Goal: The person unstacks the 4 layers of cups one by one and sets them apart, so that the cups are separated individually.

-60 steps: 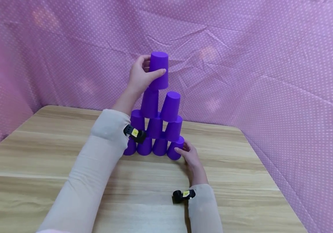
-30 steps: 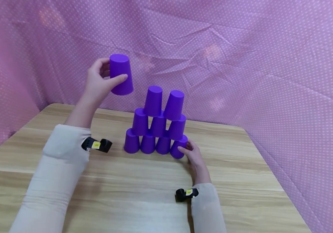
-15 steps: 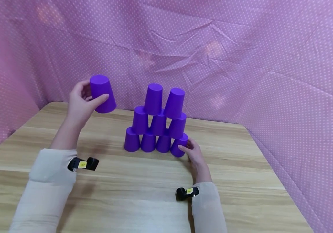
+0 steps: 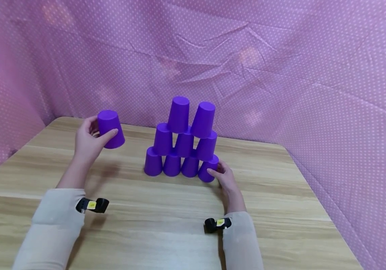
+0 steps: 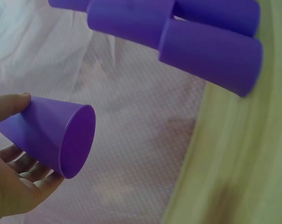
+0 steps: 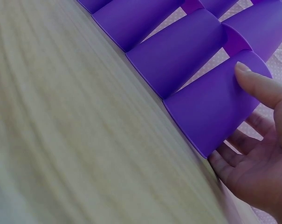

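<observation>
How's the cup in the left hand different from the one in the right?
The left cup is held above the table; the right cup stands on it. The left cup is apart from the stack; the right cup sits at the right end of its bottom row. Both are purple and mouth-down.

No word, number or brand can be read. Two small yellow labels show in the head view. The left label (image 4: 92,205) stands on the black left wrist camera (image 4: 102,205) at the cuff of the left sleeve (image 4: 49,228), on the near left of the scene; it bears dark marks, too small and blurred to tell as letters or digits. The right label (image 4: 220,222) stands on the black right wrist camera (image 4: 210,225) at the cuff of the right sleeve (image 4: 241,240), near and right of the middle; its dark marks are likewise too small to make out.
</observation>
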Demonstrator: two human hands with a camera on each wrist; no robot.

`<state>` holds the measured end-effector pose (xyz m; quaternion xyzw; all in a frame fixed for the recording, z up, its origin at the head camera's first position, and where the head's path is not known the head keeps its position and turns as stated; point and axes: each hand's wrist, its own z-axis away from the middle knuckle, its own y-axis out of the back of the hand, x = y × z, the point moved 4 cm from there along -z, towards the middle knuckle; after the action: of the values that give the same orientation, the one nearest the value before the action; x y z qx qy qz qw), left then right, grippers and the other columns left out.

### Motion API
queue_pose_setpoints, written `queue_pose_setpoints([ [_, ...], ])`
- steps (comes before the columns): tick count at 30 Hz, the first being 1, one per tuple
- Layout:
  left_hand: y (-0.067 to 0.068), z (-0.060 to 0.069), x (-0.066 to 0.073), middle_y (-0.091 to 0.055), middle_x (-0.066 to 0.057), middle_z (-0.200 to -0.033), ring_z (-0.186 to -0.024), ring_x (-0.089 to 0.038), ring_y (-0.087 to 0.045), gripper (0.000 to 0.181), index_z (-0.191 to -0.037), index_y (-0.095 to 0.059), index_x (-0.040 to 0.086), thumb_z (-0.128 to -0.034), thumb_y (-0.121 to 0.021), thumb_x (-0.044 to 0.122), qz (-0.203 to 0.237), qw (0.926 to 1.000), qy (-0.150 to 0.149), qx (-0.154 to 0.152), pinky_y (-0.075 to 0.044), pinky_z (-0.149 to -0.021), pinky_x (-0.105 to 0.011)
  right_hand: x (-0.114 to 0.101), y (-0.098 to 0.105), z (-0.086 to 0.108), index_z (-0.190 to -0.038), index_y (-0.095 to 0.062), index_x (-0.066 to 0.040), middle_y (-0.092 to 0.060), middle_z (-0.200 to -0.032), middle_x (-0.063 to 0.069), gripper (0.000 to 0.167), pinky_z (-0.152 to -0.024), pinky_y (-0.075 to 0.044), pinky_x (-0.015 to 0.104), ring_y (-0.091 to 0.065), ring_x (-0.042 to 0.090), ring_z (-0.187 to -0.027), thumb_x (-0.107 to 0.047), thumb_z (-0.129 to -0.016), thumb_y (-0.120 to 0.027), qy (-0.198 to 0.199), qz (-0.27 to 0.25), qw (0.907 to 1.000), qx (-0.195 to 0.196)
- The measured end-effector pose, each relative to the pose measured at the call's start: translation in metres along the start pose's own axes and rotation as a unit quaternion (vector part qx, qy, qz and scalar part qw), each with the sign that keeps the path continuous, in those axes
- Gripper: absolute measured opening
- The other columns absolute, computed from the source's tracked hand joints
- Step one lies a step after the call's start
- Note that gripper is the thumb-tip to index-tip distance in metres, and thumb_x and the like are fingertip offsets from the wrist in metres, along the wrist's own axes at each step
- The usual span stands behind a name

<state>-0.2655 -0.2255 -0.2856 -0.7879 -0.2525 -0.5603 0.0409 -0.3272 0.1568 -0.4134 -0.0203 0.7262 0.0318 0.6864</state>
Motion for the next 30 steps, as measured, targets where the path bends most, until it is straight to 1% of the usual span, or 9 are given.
queue_pose_setpoints([
  [4,0.001,-0.001,-0.016,-0.045,-0.022,-0.116,-0.101,-0.023,-0.045,0.062,-0.126,-0.036,0.000,-0.0760,-0.066,0.020,0.000,0.9998,0.009,0.019,-0.037,-0.089,-0.038,-0.001,0.000,0.001,-0.120,-0.045,0.000,-0.052,-0.108,0.017,0.050,-0.091,-0.034,0.037,-0.048,0.025,-0.100,-0.001,-0.074,-0.064,0.003,0.001,1.0000,-0.001],
  [7,0.002,-0.003,-0.030,-0.046,-0.018,-0.117,-0.102,-0.020,-0.044,0.062,-0.126,-0.038,0.003,-0.0750,-0.067,0.021,0.004,0.9991,0.023,0.037,-0.037,-0.090,-0.035,-0.002,-0.001,0.001,-0.120,-0.046,0.000,-0.052,-0.107,0.017,0.049,-0.091,-0.034,0.036,-0.048,0.025,-0.099,-0.002,-0.074,-0.064,0.002,0.001,1.0000,-0.001],
  [13,0.004,-0.010,-0.045,-0.044,-0.018,-0.119,-0.105,-0.023,-0.043,0.063,-0.128,-0.036,0.005,-0.0748,-0.067,0.019,0.021,0.9965,0.053,0.062,-0.035,-0.092,-0.033,-0.001,0.000,0.001,-0.119,-0.047,0.000,-0.052,-0.108,0.016,0.048,-0.091,-0.034,0.037,-0.047,0.025,-0.101,-0.003,-0.075,-0.064,-0.003,0.007,1.0000,0.002],
  [15,0.005,-0.013,-0.052,-0.046,-0.016,-0.117,-0.103,-0.022,-0.044,0.063,-0.126,-0.038,0.006,-0.0732,-0.069,0.018,0.038,0.9947,0.062,0.073,-0.035,-0.091,-0.030,-0.001,0.000,0.000,-0.118,-0.047,-0.001,-0.052,-0.109,0.016,0.047,-0.091,-0.034,0.036,-0.047,0.025,-0.101,-0.003,-0.074,-0.064,-0.005,0.007,1.0000,0.004],
  [18,0.006,-0.019,-0.059,-0.045,-0.015,-0.118,-0.104,-0.020,-0.043,0.064,-0.127,-0.038,0.007,-0.0730,-0.069,0.021,0.032,0.9934,0.076,0.079,-0.035,-0.091,-0.028,-0.001,0.001,-0.001,-0.118,-0.047,-0.001,-0.052,-0.108,0.016,0.047,-0.091,-0.034,0.035,-0.047,0.025,-0.101,-0.002,-0.075,-0.064,-0.001,0.005,1.0000,0.003],
  [20,0.007,-0.023,-0.062,-0.045,-0.014,-0.119,-0.105,-0.021,-0.043,0.065,-0.128,-0.037,0.007,-0.0733,-0.069,0.021,0.024,0.9934,0.079,0.079,-0.034,-0.092,-0.028,-0.001,0.001,-0.002,-0.118,-0.047,-0.001,-0.052,-0.108,0.017,0.046,-0.091,-0.035,0.035,-0.047,0.025,-0.100,-0.002,-0.075,-0.064,0.001,0.005,1.0000,0.002],
  [21,0.008,-0.025,-0.062,-0.043,-0.016,-0.122,-0.107,-0.022,-0.041,0.066,-0.129,-0.034,0.006,-0.0748,-0.067,0.022,0.007,0.9939,0.081,0.075,-0.034,-0.093,-0.030,-0.001,0.001,-0.002,-0.118,-0.048,-0.001,-0.052,-0.108,0.017,0.046,-0.091,-0.035,0.035,-0.048,0.025,-0.100,-0.002,-0.075,-0.064,0.001,0.004,1.0000,0.002],
  [24,0.009,-0.031,-0.068,-0.041,-0.017,-0.124,-0.109,-0.023,-0.040,0.065,-0.130,-0.033,0.005,-0.0758,-0.066,0.021,-0.001,0.9936,0.082,0.078,-0.033,-0.093,-0.031,-0.001,0.002,-0.002,-0.118,-0.048,-0.001,-0.053,-0.108,0.016,0.046,-0.091,-0.035,0.035,-0.048,0.025,-0.100,-0.002,-0.074,-0.064,0.000,0.005,1.0000,0.004],
  [30,0.011,-0.043,-0.078,-0.043,-0.016,-0.121,-0.108,-0.021,-0.041,0.061,-0.126,-0.037,0.004,-0.0739,-0.067,0.018,0.005,0.9907,0.079,0.110,-0.033,-0.093,-0.029,0.000,0.001,-0.002,-0.117,-0.048,0.000,-0.053,-0.104,0.014,0.046,-0.090,-0.035,0.036,-0.048,0.024,-0.097,-0.002,-0.074,-0.064,0.000,-0.002,1.0000,0.000],
])
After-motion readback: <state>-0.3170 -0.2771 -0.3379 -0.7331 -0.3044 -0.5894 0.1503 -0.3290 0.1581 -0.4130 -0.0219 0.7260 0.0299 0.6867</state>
